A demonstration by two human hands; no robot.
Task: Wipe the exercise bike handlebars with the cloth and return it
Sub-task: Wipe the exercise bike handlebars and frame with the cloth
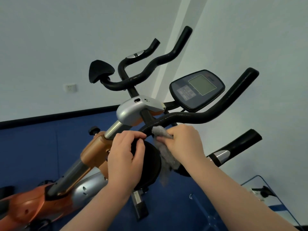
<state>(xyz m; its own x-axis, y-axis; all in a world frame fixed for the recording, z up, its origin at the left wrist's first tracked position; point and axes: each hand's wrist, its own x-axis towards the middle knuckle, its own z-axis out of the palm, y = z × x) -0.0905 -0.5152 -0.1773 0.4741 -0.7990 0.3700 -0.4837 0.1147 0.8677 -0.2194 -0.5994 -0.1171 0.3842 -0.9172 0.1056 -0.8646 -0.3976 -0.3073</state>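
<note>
— Two hands on the bike: where are we?
— Our right hand (184,144) pinches the grey cloth (164,157) against the near handlebar (196,116); our left hand (125,155) curls round the black pad (152,164) beside it.
— Room around us?
— Open blue floor (33,155) below, white wall (66,39) behind, console (197,90) just above the bar.

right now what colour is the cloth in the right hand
Grey. The fuzzy cloth gripped by the right hand shows best in the head view, against the black handlebar.
</note>
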